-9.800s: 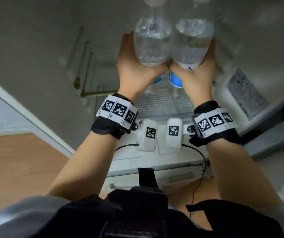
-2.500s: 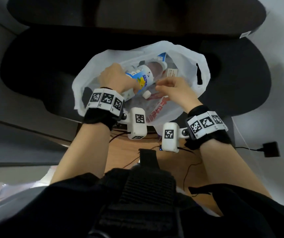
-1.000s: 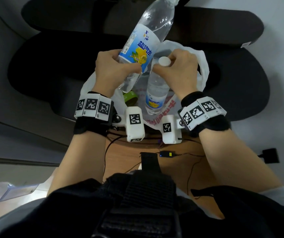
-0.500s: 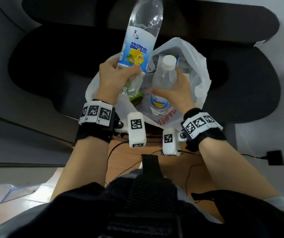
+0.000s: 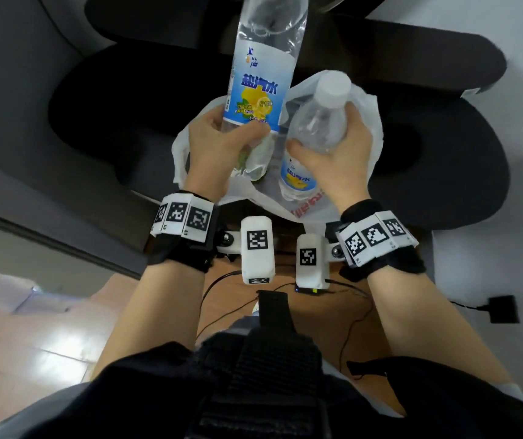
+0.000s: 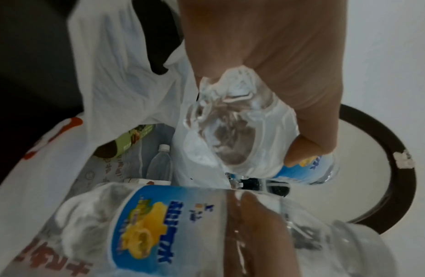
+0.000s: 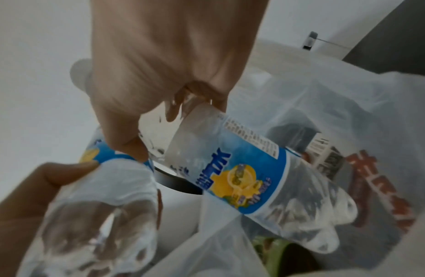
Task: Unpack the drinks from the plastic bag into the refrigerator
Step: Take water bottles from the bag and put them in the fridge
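My left hand (image 5: 238, 134) grips a clear bottle with a blue and yellow label (image 5: 260, 74) by its lower body, held upright above the white plastic bag (image 5: 366, 122). My right hand (image 5: 323, 134) wraps the upper body of a second, white-capped bottle of the same kind (image 5: 299, 182), lifted beside the first. The left wrist view shows the left bottle's base (image 6: 230, 131) in my palm. The right wrist view shows the right bottle's label (image 7: 242, 178). Inside the bag lie a green-labelled bottle (image 6: 128, 142), a small clear bottle (image 6: 161, 163) and a carton (image 6: 147, 180).
The bag sits on a black padded seat (image 5: 443, 153). Grey furniture stands to the left (image 5: 16, 90) and a white wall to the right. Cables and a black adapter (image 5: 503, 308) lie on the wooden floor near my feet.
My right hand moved from its bottle's cap down to the body. Both bottles have risen higher out of the bag, with the left one higher.
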`<move>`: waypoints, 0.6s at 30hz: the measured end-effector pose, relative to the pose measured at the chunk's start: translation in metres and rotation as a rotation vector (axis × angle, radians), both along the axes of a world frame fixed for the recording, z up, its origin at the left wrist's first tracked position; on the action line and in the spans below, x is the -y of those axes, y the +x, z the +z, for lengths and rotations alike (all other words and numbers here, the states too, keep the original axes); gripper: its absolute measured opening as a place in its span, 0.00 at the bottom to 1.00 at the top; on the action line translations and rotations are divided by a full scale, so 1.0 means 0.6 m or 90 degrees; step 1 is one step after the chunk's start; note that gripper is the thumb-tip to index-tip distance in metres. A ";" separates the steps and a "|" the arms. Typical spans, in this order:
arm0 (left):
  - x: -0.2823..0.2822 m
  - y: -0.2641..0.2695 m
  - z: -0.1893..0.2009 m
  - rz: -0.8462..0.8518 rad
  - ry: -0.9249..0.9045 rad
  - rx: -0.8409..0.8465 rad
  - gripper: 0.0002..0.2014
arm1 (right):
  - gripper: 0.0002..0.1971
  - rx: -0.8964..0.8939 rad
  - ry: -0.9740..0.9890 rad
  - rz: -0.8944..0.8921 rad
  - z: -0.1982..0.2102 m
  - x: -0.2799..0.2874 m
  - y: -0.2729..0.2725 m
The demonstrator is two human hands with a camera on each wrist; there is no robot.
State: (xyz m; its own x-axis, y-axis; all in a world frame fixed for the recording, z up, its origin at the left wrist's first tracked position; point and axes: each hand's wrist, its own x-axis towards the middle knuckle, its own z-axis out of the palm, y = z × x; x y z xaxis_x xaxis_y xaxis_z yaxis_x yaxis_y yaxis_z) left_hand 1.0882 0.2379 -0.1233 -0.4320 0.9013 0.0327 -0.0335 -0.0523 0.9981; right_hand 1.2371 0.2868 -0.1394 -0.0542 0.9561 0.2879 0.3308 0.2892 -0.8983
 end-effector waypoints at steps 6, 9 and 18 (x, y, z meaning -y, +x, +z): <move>0.124 0.010 0.031 0.033 0.080 0.060 0.13 | 0.29 -0.149 0.155 0.069 0.075 0.096 0.005; 0.190 0.008 0.040 0.047 0.116 0.092 0.12 | 0.24 -0.177 0.195 0.147 0.101 0.138 -0.007; 0.388 -0.059 0.054 0.106 0.135 0.032 0.14 | 0.23 -0.172 0.164 0.378 0.125 0.285 -0.106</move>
